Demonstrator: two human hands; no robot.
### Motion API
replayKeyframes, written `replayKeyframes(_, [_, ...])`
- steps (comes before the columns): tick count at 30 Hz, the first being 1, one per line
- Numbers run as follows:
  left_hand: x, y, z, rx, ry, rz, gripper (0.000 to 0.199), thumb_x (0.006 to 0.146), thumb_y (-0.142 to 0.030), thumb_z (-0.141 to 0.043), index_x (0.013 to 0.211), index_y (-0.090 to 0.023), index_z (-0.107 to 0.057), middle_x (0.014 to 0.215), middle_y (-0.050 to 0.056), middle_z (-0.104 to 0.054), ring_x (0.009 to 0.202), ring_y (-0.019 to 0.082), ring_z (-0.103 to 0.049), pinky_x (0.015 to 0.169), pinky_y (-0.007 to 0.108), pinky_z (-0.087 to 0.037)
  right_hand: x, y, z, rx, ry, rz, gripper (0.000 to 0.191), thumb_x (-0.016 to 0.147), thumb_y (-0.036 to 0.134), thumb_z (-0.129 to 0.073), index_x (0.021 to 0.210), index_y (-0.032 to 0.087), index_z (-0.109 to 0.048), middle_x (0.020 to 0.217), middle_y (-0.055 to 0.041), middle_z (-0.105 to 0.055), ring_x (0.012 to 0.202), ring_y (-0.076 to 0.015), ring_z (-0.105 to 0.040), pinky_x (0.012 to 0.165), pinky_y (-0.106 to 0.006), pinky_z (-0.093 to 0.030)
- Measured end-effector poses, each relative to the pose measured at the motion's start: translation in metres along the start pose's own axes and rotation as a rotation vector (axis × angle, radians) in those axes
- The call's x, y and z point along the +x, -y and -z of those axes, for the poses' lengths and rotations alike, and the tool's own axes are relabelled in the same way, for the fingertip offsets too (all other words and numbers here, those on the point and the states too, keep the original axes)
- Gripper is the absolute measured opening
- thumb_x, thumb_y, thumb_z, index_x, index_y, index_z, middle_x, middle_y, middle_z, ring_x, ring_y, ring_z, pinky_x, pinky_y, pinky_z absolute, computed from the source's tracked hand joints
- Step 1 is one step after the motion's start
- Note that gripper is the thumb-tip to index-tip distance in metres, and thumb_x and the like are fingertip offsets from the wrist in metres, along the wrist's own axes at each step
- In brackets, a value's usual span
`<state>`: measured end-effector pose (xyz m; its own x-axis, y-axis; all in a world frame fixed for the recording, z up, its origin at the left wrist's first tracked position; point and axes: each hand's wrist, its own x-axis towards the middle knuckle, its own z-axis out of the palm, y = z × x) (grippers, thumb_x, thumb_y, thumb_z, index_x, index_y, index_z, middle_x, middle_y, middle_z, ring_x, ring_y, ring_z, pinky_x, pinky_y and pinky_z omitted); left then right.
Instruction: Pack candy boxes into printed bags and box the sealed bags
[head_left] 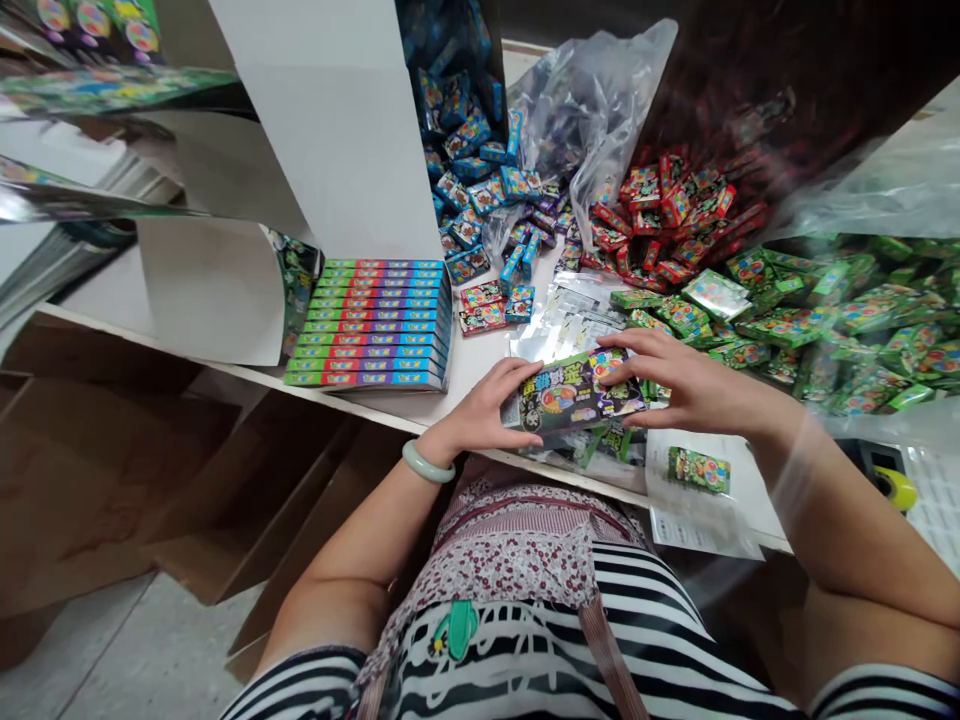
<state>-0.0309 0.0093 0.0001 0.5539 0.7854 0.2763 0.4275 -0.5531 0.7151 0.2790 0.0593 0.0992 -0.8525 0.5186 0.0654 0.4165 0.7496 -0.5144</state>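
Note:
My left hand [495, 405] is closed around the left end of a dark printed carton [556, 392] with bright lettering, held just over the table's front edge. At the carton's right end, my right hand [667, 375] grips a small purple box [616, 385] between thumb and fingers. Whether that box is partly inside the carton or only against it, I cannot tell. Under and behind the hands lie see-through printed wrappers [574, 310]. Small red boxes [481, 315] and blue boxes [519, 303] rest beyond my left hand.
A carton filled with neat rows of coloured boxes [367, 322] stands at the left. Heaps of blue boxes [469, 225], red boxes [675, 210] and green boxes [862, 320] spread across the back and right. A plastic bag [600, 100] sits behind. A yellow tape roll [896, 488] is at far right.

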Motion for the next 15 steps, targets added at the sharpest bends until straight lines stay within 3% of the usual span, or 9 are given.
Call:
replayKeyframes(4, [0.003,0.000,-0.004,0.023,-0.010,0.026,0.097,0.072,-0.060,-0.078,0.151,-0.023,-0.037,0.133,0.015,-0.047,0.127,0.033,-0.050,0.109,0.057,-0.044,0.007,-0.001,-0.007,0.004,0.027,-0.046,0.041,0.084,0.047,-0.071,0.120,0.027,-0.064,0.153,-0.0120,-0.044,0.141,-0.0339,-0.043,0.113,-0.060,-0.037])
replayKeyframes(6, [0.003,0.001,-0.007,0.029,-0.032,0.032,0.097,0.072,-0.060,-0.079,0.151,-0.023,-0.036,0.133,0.015,-0.047,0.126,0.032,-0.050,0.109,0.056,-0.045,0.010,-0.004,-0.014,0.046,0.015,-0.057,0.056,0.082,0.055,-0.071,0.128,0.027,-0.058,0.157,-0.0133,-0.038,0.144,-0.0336,-0.038,0.114,-0.057,-0.037])
replayKeyframes(9, [0.000,0.003,-0.010,0.043,-0.096,0.045,0.097,0.072,-0.059,-0.079,0.151,-0.024,-0.036,0.133,0.014,-0.047,0.125,0.032,-0.050,0.108,0.054,-0.046,0.012,-0.004,-0.026,0.071,-0.144,-0.074,0.080,0.076,0.067,-0.070,0.141,0.027,-0.046,0.153,-0.0162,-0.040,0.143,-0.0347,-0.039,0.113,-0.056,-0.038])
replayKeyframes(12, [-0.003,0.005,-0.012,0.078,-0.153,0.053,0.096,0.073,-0.058,-0.079,0.151,-0.022,-0.035,0.132,0.015,-0.047,0.125,0.031,-0.050,0.108,0.053,-0.047,0.012,0.006,-0.037,0.007,-0.287,-0.128,0.060,0.087,0.059,-0.062,0.137,0.027,-0.050,0.131,-0.0144,-0.061,0.127,-0.0333,-0.053,0.107,-0.056,-0.041])
replayKeyframes(15, [-0.004,0.007,-0.014,0.083,-0.167,0.025,0.097,0.073,-0.058,-0.079,0.151,-0.021,-0.035,0.133,0.016,-0.046,0.126,0.031,-0.049,0.108,0.053,-0.046,0.012,0.017,-0.044,0.002,-0.195,-0.099,0.040,0.097,0.045,-0.052,0.132,0.025,-0.056,0.119,-0.0126,-0.069,0.114,-0.0307,-0.061,0.099,-0.053,-0.046])
